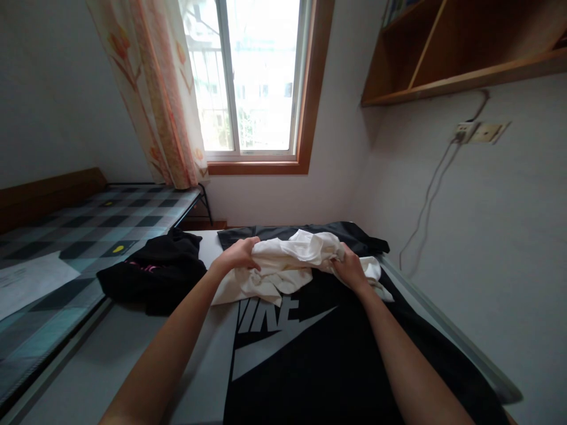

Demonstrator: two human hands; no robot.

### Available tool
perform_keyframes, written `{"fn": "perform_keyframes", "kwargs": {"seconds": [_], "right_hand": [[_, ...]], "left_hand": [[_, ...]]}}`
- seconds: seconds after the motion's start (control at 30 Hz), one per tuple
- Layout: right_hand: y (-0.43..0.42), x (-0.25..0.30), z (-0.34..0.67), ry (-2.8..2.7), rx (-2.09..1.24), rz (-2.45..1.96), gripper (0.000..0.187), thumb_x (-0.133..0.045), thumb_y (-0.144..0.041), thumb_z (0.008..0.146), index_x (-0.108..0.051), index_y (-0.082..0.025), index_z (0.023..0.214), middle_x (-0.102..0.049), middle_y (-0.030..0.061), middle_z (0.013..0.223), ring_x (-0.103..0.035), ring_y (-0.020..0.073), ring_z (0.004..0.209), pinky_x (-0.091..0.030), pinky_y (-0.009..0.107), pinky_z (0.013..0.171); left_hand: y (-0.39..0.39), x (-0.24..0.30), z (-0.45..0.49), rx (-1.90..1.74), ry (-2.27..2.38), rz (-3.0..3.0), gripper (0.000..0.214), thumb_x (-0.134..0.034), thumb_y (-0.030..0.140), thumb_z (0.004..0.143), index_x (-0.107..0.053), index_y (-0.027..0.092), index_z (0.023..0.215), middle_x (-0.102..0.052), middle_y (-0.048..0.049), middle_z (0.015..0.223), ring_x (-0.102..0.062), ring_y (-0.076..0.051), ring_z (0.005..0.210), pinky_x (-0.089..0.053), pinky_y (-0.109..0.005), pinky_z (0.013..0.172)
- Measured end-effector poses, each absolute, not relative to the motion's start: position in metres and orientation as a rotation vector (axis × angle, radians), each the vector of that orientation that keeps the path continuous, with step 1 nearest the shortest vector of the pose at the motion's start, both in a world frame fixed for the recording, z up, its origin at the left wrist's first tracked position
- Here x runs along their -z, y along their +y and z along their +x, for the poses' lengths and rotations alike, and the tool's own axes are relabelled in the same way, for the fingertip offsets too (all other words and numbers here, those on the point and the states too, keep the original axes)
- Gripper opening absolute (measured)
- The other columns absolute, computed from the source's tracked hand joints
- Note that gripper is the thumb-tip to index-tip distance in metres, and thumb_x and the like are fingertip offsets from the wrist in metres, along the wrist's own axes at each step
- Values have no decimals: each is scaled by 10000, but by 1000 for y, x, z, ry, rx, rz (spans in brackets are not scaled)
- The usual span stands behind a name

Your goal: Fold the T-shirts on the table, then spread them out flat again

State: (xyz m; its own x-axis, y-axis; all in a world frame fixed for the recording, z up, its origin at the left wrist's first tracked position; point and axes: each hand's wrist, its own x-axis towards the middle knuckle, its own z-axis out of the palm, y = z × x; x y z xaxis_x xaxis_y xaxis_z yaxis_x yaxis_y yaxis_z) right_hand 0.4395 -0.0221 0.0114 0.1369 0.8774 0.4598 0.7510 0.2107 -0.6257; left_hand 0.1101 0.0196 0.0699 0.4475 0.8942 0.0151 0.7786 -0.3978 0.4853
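Observation:
A crumpled white garment [287, 254] is stretched between my two hands, partly lifted, its lower folds hanging onto the black fabric. My left hand [239, 255] grips its left end, fingers closed round the cloth. At the other end my right hand [349, 268] is closed on a bunched part. Beneath them a black garment [319, 366] with large grey NIKE lettering and a swoosh lies spread on the white table [186, 360]. The white cloth's exact kind is hidden by its folds.
Left on the table sits a bunched black garment [155, 271]. Beyond it is a bed with a checked cover [66, 224] and a paper sheet [35, 280]. A wall cable [427, 200] hangs at right below a wooden shelf [443, 82]. A curtained window [266, 77] is ahead.

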Motion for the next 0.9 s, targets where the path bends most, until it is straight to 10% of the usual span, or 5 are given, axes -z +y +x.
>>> {"fn": "perform_keyframes", "kwargs": {"seconds": [0.27,0.43,0.67,0.9], "right_hand": [[-19,-12,435,-1332,-176,-1422,274,-510,-312,704,-561,-194,947,-664,64,827,-607,249,815,-483,351,721],[-17,-11,437,-1394,-359,-1444,220,-556,-340,662,-607,-181,805,-672,60,765,-605,232,741,-498,351,678],[-25,-9,435,-1907,-445,-1400,563,-723,-340,649,-575,-208,1176,-652,70,1126,-603,247,1022,-472,386,901],[-29,-14,430,-1687,39,-1638,188,-487,-195,774,-583,-191,935,-620,114,980,-606,260,916,-471,370,814]], "left_hand": [[7,-83,134,-687,1968,2490,202,-464,66,795,-606,192,865,-647,-112,982,-651,-226,892,-436,-278,727],[14,-81,130,-774,1853,2335,258,-482,80,758,-589,220,947,-683,-62,834,-662,-238,861,-424,-270,689],[17,-76,120,-655,1539,2348,133,-602,265,741,-613,202,858,-683,-18,806,-651,-196,769,-416,-238,628],[1,-84,130,-223,1692,2407,394,-765,381,648,-671,274,1016,-710,-47,932,-659,-270,889,-442,-287,695]]}}
